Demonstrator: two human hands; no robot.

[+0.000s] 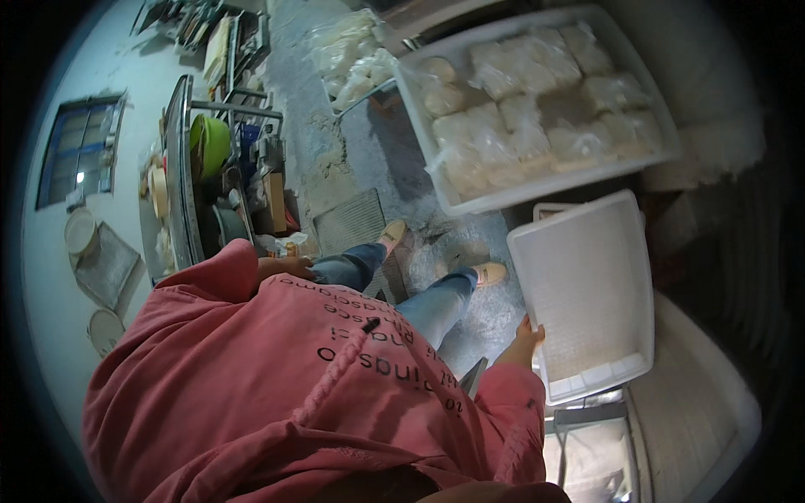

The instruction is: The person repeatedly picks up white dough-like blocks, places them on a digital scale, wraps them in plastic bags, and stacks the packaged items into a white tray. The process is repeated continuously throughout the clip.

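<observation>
My right hand (531,337) grips the left rim of a shallow white plastic tray (588,295), its thumb lying over the edge. The tray is tilted up, and part of another tray or crate shows behind its far end. Beyond it, a large white plastic bin (446,198) holds several clear plastic bags (525,69) of pale, rounded pieces that look like bread or dough. My left hand (294,267) hangs beside my left thigh, near a metal rack. It is dark and partly hidden by the sleeve, so I cannot tell whether its fingers hold anything.
The metal rack (182,182) at left carries a lime-green basin (209,146) and a cardboard box (274,202). More bagged pale pieces (355,66) sit in a crate on the floor ahead. A ribbed mat (349,220) lies by my feet. A large pale container (692,390) stands at lower right.
</observation>
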